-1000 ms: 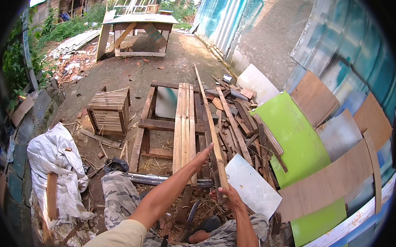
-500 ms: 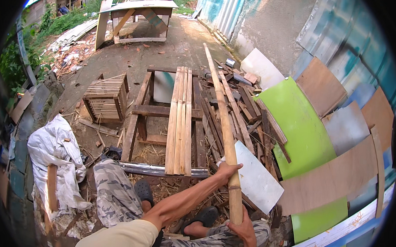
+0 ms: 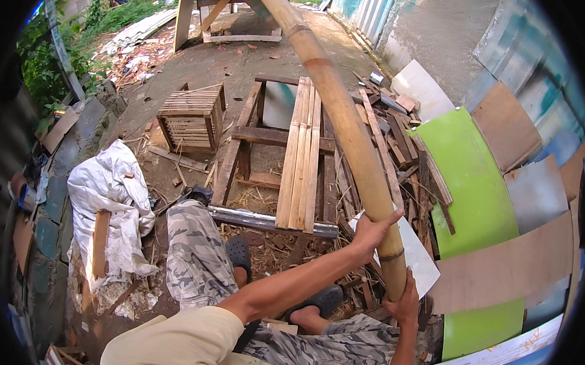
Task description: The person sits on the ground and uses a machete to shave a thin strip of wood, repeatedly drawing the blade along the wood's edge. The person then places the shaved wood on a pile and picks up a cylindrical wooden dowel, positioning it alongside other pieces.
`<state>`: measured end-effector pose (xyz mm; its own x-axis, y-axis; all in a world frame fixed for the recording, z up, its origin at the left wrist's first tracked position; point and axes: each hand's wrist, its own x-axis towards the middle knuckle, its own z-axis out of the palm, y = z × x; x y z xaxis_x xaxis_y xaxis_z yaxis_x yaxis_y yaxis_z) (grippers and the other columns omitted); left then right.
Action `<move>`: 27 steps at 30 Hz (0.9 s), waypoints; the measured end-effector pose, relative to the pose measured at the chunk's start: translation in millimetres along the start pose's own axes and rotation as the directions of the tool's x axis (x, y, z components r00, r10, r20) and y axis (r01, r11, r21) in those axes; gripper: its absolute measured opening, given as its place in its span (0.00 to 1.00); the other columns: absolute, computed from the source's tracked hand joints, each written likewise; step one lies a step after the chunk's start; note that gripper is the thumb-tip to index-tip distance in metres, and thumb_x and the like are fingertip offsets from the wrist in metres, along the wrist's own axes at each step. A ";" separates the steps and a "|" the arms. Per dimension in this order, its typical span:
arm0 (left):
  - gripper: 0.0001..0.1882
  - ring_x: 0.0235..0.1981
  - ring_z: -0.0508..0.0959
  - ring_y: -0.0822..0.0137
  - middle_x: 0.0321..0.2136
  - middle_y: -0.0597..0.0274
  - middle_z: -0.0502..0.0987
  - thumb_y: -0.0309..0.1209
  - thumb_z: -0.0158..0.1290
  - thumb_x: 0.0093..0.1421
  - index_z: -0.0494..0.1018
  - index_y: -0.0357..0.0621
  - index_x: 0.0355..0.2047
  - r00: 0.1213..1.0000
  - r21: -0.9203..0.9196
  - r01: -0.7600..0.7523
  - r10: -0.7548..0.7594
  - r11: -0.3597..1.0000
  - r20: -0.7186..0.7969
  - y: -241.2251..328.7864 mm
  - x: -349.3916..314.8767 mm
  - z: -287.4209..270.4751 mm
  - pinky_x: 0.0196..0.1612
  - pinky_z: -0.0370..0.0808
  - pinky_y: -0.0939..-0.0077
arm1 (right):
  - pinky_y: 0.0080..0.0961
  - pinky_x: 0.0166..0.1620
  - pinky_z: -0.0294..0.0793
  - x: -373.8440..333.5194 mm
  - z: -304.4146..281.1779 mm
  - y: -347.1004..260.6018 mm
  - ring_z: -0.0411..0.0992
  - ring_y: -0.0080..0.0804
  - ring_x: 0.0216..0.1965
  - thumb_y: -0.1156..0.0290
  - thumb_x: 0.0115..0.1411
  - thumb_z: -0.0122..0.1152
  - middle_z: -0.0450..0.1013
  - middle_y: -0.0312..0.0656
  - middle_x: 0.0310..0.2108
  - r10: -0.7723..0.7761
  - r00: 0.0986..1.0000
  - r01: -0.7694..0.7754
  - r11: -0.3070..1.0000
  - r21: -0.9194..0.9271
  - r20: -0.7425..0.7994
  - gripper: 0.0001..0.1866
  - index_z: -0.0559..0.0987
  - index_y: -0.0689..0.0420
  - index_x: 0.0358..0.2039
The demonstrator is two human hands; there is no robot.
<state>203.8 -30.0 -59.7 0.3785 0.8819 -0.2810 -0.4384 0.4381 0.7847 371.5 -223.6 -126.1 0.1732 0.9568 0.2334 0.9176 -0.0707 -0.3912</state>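
A long bamboo pole slants up and away in front of me, its far end raised past the top of the view. My left hand wraps round it just above a dark joint, with the arm reaching across my body. At the pole's near end my right hand grips it from the right and below. To the left stands a low dark wooden frame with crossbars. Several pale bamboo strips lie side by side along its right part, their near ends over the front bar.
A slatted wooden stool stands left of the frame, behind a white sack. Scrap wood is heaped on the right beside green panels leaning by the wall. A table stands farther back.
The pole's far end has swung upward and toward me, so it looks thicker and reaches out of view. Both hands keep hold of it and have risen slightly. The view has shifted.
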 end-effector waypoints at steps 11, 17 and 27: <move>0.32 0.48 0.76 0.64 0.48 0.51 0.76 0.43 0.64 0.59 0.70 0.26 0.51 0.951 -0.114 -0.005 -0.030 0.993 -0.307 -80.0 -23.3 -55.4 0.52 0.71 0.70 | 0.45 0.49 0.71 50.0 -10.5 38.4 0.71 0.54 0.46 0.71 0.28 0.81 0.70 0.51 0.48 -0.363 0.904 0.403 0.900 -0.166 0.228 0.58 0.62 0.55 0.64; 0.32 0.48 0.75 0.65 0.48 0.51 0.76 0.43 0.64 0.59 0.70 0.25 0.51 0.902 -0.178 -0.038 -0.043 0.983 -0.430 -118.7 -20.3 -68.7 0.51 0.71 0.70 | 0.43 0.48 0.70 70.7 -11.7 51.3 0.71 0.51 0.45 0.68 0.28 0.81 0.71 0.50 0.47 -0.413 0.828 0.506 0.842 -0.187 0.380 0.56 0.65 0.54 0.63; 0.39 0.56 0.71 0.59 0.54 0.51 0.70 0.47 0.63 0.59 0.63 0.30 0.59 0.958 -0.384 0.080 -0.177 0.920 -0.224 -123.1 -6.5 -67.1 0.60 0.66 0.62 | 0.41 0.46 0.69 94.8 -28.5 55.7 0.71 0.49 0.44 0.64 0.33 0.77 0.71 0.49 0.45 -0.395 0.810 0.535 0.801 -0.268 0.434 0.52 0.65 0.54 0.63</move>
<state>200.6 -78.0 -191.6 0.2577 0.8065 -0.5321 -0.6858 0.5406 0.4872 449.2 -144.9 -100.5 -0.3775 0.9250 -0.0431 0.9239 0.3794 0.0498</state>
